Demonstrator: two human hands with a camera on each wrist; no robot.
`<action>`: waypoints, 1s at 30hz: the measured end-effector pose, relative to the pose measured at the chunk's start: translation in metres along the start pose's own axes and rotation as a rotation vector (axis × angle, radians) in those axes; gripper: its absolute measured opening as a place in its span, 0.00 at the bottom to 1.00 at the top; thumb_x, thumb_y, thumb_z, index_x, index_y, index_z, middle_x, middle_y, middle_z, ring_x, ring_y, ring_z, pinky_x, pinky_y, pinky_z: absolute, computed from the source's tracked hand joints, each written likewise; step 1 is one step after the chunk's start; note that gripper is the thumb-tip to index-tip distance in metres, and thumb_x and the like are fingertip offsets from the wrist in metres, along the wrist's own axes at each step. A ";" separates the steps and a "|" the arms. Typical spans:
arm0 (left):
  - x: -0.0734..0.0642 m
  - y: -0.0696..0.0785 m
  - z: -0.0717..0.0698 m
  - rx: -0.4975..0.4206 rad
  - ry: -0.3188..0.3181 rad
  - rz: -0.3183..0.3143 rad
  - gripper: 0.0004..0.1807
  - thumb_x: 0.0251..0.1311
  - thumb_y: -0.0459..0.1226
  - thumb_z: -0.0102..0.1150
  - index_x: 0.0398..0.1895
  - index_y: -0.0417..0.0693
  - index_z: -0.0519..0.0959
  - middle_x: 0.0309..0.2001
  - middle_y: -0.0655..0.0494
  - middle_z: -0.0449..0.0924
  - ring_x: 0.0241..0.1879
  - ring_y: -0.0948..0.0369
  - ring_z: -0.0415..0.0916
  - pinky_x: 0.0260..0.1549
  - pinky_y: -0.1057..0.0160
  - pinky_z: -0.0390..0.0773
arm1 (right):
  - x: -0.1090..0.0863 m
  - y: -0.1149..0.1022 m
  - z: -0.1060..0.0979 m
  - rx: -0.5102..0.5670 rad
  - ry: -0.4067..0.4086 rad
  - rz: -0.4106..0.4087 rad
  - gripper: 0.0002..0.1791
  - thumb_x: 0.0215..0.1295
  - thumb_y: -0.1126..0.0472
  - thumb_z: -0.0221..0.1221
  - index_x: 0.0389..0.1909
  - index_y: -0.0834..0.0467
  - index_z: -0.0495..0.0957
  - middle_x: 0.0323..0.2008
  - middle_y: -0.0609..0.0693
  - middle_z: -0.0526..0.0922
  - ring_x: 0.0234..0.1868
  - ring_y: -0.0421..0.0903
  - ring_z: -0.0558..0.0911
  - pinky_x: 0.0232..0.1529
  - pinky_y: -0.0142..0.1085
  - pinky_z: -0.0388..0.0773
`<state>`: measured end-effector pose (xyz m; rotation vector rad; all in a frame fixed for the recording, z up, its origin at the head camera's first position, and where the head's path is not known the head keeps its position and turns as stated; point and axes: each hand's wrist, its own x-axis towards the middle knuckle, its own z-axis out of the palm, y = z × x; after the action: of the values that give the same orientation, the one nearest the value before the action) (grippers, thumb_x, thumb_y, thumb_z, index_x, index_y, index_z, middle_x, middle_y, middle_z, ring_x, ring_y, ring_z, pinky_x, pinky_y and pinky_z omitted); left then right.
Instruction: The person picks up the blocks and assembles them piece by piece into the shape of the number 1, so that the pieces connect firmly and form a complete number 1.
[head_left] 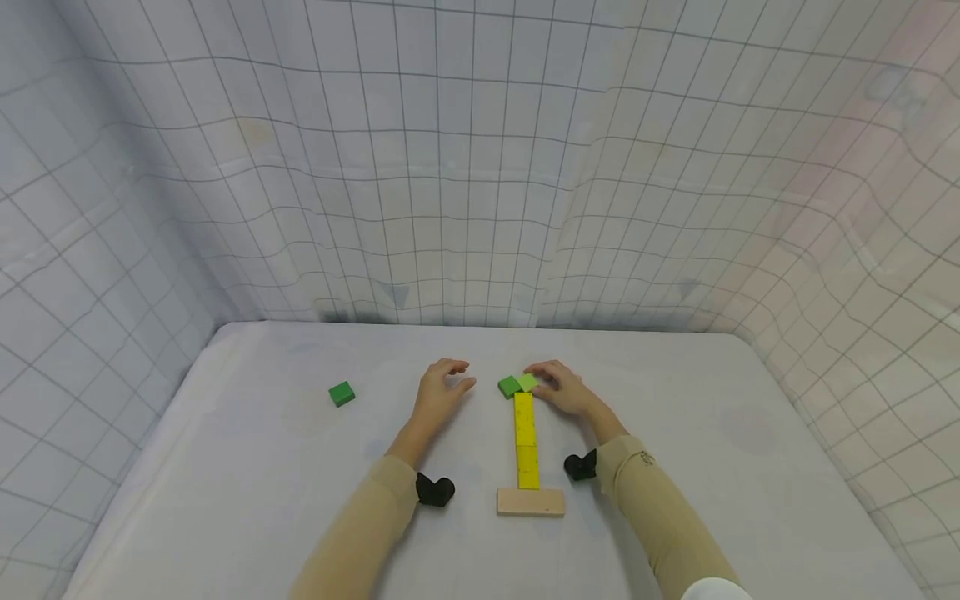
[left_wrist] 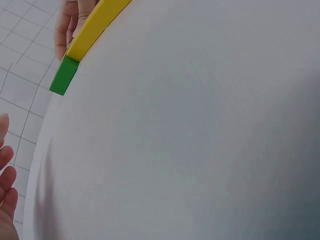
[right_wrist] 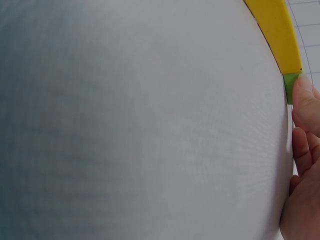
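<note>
My right hand (head_left: 564,393) pinches a light green square block (head_left: 527,382) between thumb and fingers, at the far end of a row. In the right wrist view, the thumb (right_wrist: 302,95) lies against this green piece (right_wrist: 288,89), beside the yellow. A mid-green block (head_left: 509,387) sits at an angle just left of it. Two yellow blocks (head_left: 525,421) lie end to end toward me, meeting a plain wooden block (head_left: 530,502) set crosswise. My left hand (head_left: 437,397) hovers left of the green pieces, holding nothing, its fingers loosely bent and thumb apart.
A darker green block (head_left: 342,393) lies alone on the left of the white table (head_left: 247,500). Grid-patterned cloth (head_left: 465,167) hangs behind and on both sides. Black wrist mounts (head_left: 436,491) sit at the sleeve cuffs, near the row.
</note>
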<state>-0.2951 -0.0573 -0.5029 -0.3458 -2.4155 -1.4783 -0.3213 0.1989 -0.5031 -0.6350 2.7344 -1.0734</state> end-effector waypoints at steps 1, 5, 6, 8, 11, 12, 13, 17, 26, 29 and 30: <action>0.000 0.000 -0.003 -0.004 -0.004 -0.002 0.16 0.51 0.34 0.64 0.43 0.35 0.78 0.39 0.45 0.78 0.44 0.50 0.72 0.46 0.51 0.69 | 0.000 0.000 0.000 0.002 0.001 0.000 0.19 0.63 0.60 0.56 0.55 0.53 0.72 0.52 0.54 0.71 0.53 0.50 0.68 0.56 0.49 0.61; -0.003 -0.002 -0.015 -0.013 -0.025 -0.024 0.17 0.51 0.34 0.65 0.44 0.35 0.78 0.39 0.44 0.78 0.44 0.49 0.72 0.47 0.51 0.69 | -0.001 0.000 0.000 0.003 0.000 0.004 0.19 0.63 0.60 0.56 0.55 0.53 0.71 0.53 0.54 0.71 0.53 0.51 0.68 0.56 0.50 0.61; -0.003 -0.002 -0.018 -0.020 -0.028 -0.036 0.18 0.51 0.34 0.65 0.45 0.36 0.78 0.40 0.44 0.78 0.44 0.49 0.71 0.47 0.51 0.69 | -0.001 0.000 0.000 0.003 0.000 0.003 0.19 0.63 0.60 0.56 0.55 0.53 0.71 0.53 0.54 0.71 0.53 0.51 0.68 0.56 0.50 0.61; -0.004 -0.003 -0.026 -0.031 -0.030 -0.043 0.18 0.50 0.34 0.65 0.45 0.35 0.77 0.41 0.43 0.78 0.45 0.48 0.71 0.48 0.50 0.68 | 0.000 0.000 0.000 0.006 0.000 0.003 0.19 0.63 0.60 0.56 0.55 0.54 0.71 0.53 0.53 0.71 0.53 0.50 0.68 0.56 0.49 0.61; -0.006 -0.005 -0.039 -0.046 -0.024 -0.052 0.19 0.51 0.34 0.65 0.46 0.36 0.77 0.42 0.41 0.77 0.46 0.48 0.70 0.48 0.49 0.67 | 0.000 0.001 0.000 0.010 0.000 0.002 0.18 0.63 0.60 0.56 0.55 0.54 0.72 0.52 0.54 0.71 0.53 0.50 0.68 0.56 0.49 0.62; -0.006 -0.006 -0.043 -0.043 -0.021 -0.054 0.19 0.51 0.35 0.65 0.47 0.36 0.77 0.43 0.41 0.77 0.46 0.48 0.70 0.48 0.49 0.67 | 0.000 0.001 0.000 0.015 0.000 0.005 0.18 0.63 0.60 0.56 0.55 0.54 0.72 0.52 0.54 0.71 0.53 0.50 0.68 0.56 0.48 0.62; -0.007 -0.008 -0.048 -0.039 -0.019 -0.053 0.20 0.51 0.35 0.65 0.47 0.36 0.77 0.43 0.41 0.76 0.46 0.48 0.69 0.49 0.49 0.67 | 0.000 0.001 0.000 0.015 0.000 0.003 0.18 0.63 0.61 0.56 0.55 0.54 0.72 0.53 0.54 0.71 0.53 0.51 0.68 0.56 0.48 0.62; -0.010 -0.011 -0.064 -0.019 -0.009 -0.066 0.22 0.52 0.38 0.64 0.49 0.37 0.76 0.45 0.41 0.75 0.48 0.49 0.68 0.49 0.48 0.66 | 0.000 0.000 0.000 0.022 -0.003 0.013 0.18 0.63 0.61 0.56 0.55 0.54 0.72 0.53 0.54 0.71 0.54 0.50 0.68 0.57 0.48 0.61; -0.020 -0.015 -0.099 0.015 0.024 -0.148 0.25 0.52 0.37 0.64 0.54 0.39 0.73 0.50 0.42 0.72 0.52 0.49 0.64 0.52 0.48 0.63 | 0.000 0.001 0.001 0.008 0.005 -0.005 0.18 0.63 0.60 0.56 0.55 0.54 0.72 0.53 0.54 0.71 0.54 0.51 0.68 0.57 0.48 0.61; -0.025 -0.020 -0.110 0.041 0.051 -0.161 0.26 0.51 0.36 0.65 0.55 0.40 0.72 0.50 0.43 0.72 0.52 0.48 0.64 0.52 0.48 0.62 | -0.001 0.001 0.002 0.002 0.009 -0.013 0.18 0.63 0.61 0.56 0.55 0.55 0.72 0.52 0.54 0.72 0.53 0.50 0.69 0.56 0.48 0.62; -0.026 -0.022 -0.113 0.055 0.061 -0.161 0.27 0.51 0.36 0.65 0.55 0.40 0.72 0.50 0.43 0.73 0.52 0.48 0.64 0.52 0.48 0.62 | -0.001 0.000 0.002 0.001 0.009 -0.012 0.18 0.63 0.61 0.56 0.55 0.55 0.72 0.52 0.54 0.72 0.52 0.50 0.69 0.56 0.48 0.63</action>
<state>-0.2651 -0.1693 -0.4816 -0.0941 -2.4795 -1.4606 -0.3205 0.1985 -0.5046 -0.6490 2.7414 -1.0827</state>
